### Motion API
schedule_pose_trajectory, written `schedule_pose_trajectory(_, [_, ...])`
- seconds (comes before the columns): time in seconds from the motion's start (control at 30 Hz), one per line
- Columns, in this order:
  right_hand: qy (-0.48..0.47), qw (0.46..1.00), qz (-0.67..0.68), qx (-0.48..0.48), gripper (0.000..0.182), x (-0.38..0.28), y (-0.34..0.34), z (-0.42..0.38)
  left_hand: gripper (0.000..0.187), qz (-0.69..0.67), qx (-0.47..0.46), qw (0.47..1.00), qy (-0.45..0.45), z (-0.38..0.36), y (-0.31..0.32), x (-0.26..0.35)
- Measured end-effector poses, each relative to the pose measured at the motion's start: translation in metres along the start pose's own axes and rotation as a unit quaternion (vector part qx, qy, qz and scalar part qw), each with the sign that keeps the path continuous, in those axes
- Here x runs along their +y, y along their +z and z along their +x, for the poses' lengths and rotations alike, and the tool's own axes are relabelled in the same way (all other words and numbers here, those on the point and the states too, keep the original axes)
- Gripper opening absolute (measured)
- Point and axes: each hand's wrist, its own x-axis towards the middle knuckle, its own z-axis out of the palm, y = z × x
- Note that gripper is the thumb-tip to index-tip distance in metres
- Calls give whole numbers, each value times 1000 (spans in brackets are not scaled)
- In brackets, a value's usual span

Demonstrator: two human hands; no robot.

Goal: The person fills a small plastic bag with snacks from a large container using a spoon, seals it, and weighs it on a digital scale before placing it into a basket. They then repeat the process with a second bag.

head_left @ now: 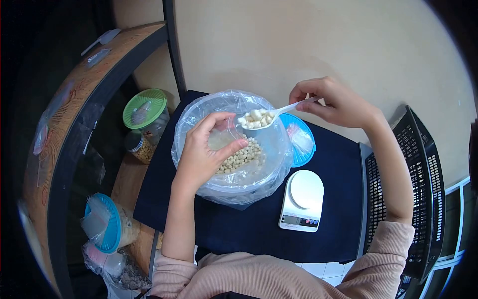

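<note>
My right hand grips the handle of a white plastic spoon, whose bowl is heaped with pale, chunky pieces. Close to the spoon's tip, my left hand holds what looks like a small clear plastic bag between thumb and fingers; its shape is hard to make out. Both hands are above a large round tub lined with a clear plastic bag. Small beige pieces lie inside the liner, partly hidden by my left hand.
A white kitchen scale sits on the dark cloth. Behind the tub is a blue lid with plastic packets. Lidded tubs and a jar stand left, beside a wooden shelf. A black crate stands right.
</note>
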Motion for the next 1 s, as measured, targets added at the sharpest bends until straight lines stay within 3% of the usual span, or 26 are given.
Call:
schedule_pose_trajectory(0.23, [-9, 1000, 1, -12, 12, -13, 10, 12, 45, 19, -12, 999, 27, 1, 0, -1])
schedule_pose_trajectory(0.33, [19, 999, -32, -20, 12, -22, 7, 17, 43, 24, -31, 999, -1, 0, -2, 2])
schedule_pose_trajectory(0.4, [-56, 994, -96, 8, 13, -22, 7, 21, 43, 38, -35, 999, -1, -1, -3, 7])
schedule_pose_trajectory(0.63, [-43, 986, -161, 8, 12, -40, 2, 24, 42, 54, -15, 998, 30, -1, 0, 2])
schedule_pose_trajectory(0.83, [-47, 968, -244, 44, 7, -59, 5, 25, 44, 49, -19, 999, -1, -1, 0, 4])
schedule_pose_trajectory(1.0, [-122, 919, -358, 113, 5, -66, 9, 29, 44, 46, -2, 999, 4, 0, -1, 5])
